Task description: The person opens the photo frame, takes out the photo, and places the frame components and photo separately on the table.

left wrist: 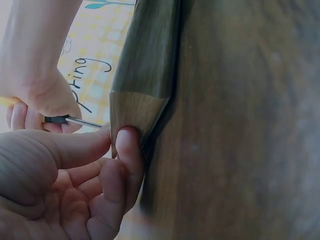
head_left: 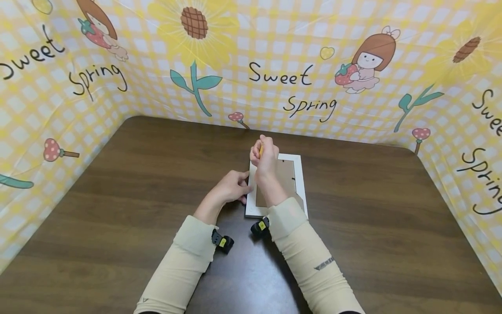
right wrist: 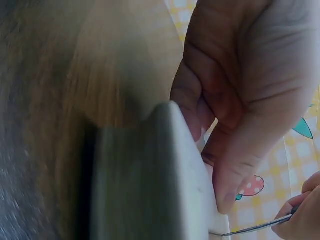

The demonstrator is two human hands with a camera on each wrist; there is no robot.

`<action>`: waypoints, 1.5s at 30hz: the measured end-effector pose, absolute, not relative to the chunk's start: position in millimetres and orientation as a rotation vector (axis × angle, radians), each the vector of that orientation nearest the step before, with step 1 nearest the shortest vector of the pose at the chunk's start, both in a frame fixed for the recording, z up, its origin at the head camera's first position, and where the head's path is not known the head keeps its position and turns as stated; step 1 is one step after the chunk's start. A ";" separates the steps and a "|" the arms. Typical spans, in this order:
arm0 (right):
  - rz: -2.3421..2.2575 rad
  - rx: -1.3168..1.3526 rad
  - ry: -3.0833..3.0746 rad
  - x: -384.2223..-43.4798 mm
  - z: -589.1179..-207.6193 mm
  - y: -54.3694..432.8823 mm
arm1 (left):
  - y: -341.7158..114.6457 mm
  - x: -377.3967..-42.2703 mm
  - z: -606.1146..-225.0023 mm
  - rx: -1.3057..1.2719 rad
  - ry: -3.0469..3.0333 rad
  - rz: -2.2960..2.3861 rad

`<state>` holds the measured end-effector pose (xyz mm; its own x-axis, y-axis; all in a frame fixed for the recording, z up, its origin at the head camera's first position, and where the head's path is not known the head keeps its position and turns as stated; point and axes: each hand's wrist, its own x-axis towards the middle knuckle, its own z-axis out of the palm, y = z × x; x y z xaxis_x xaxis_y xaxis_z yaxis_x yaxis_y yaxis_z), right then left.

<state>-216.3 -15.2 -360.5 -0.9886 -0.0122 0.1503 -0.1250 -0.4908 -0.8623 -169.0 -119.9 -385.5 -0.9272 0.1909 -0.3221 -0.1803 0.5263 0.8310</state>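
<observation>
A white picture frame lies back side up on the table, its brown backing board held by small dark tabs. My left hand pinches the frame's left edge between thumb and fingers. Above that same side, my right hand is wrapped around the yellow handle of a screwdriver. The screwdriver's thin metal shaft points toward my left thumb at the frame in the left wrist view. In the right wrist view the shaft meets the frame's edge; its tip is not clearly visible.
The dark wooden table extends around the frame on all sides. A yellow checked cloth with printed flowers and lettering hangs along the back and both sides. Black straps sit on both wrists.
</observation>
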 end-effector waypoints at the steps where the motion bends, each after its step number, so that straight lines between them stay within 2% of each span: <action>1: 2.660 0.201 -1.549 -217.4 -360.4 -14.1 | -119.8 -169.3 -385.5 0.000 2.394 1.367; 11: 2.927 -0.066 -1.359 -231.8 -365.9 15.8 | -118.5 -168.6 -386.2 -0.068 2.371 1.411; 28: 2.958 0.004 -1.355 -242.7 -349.5 63.1 | -120.4 -166.4 -383.3 -0.092 2.391 1.343; 36: 2.667 -0.108 -1.859 -254.3 -331.9 83.2 | -134.3 -155.3 -379.4 -0.125 2.333 1.416; 45: 1.856 -0.115 -2.807 -277.9 -317.4 111.3 | -150.0 -136.1 -378.3 -0.154 2.076 1.583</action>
